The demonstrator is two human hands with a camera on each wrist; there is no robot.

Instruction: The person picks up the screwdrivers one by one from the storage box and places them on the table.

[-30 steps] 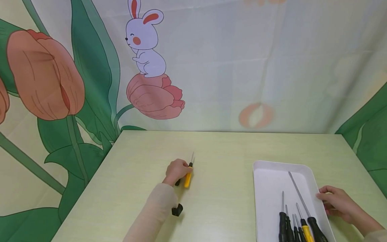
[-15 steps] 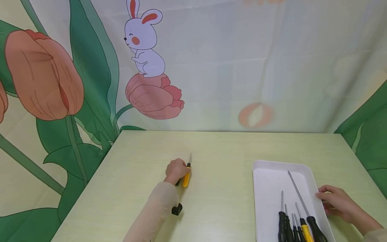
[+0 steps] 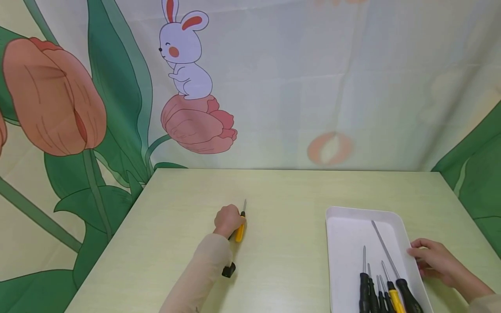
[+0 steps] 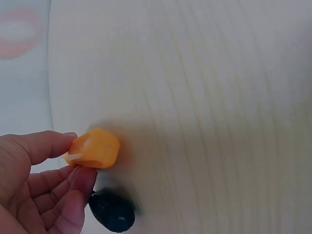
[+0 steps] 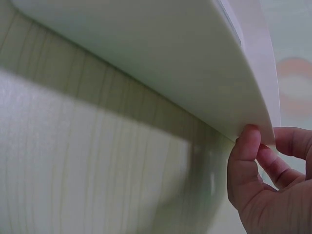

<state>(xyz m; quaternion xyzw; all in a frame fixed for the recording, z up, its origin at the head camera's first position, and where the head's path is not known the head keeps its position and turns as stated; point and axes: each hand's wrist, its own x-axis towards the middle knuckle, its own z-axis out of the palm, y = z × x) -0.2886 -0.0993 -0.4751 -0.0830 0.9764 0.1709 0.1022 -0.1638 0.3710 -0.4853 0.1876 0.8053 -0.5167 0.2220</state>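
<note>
My left hand (image 3: 228, 221), in the left half of the table, pinches a yellow-handled screwdriver (image 3: 240, 231) between fingers and thumb. Its thin shaft points toward the far edge. In the left wrist view the butt of the yellow handle (image 4: 102, 150) faces the camera, and a black handle (image 4: 113, 210) sits close below it beside the fingers. The hand mostly hides that black handle in the head view. My right hand (image 3: 436, 263) grips the right rim of a white tray (image 3: 341, 230), with the thumb against the outer wall (image 5: 161, 63).
Inside the tray lie several screwdrivers, shafts pointing away: black-handled ones such as the long one (image 3: 408, 295), and one with a yellow handle (image 3: 396, 300). A light wood table (image 3: 282, 243) lies under everything. Behind it hangs a printed curtain (image 3: 274, 87).
The yellow screwdriver has shifted slightly left and its tip a little nearer in the left hand. The right hand stays at the tray's rim. The head view has drifted slightly.
</note>
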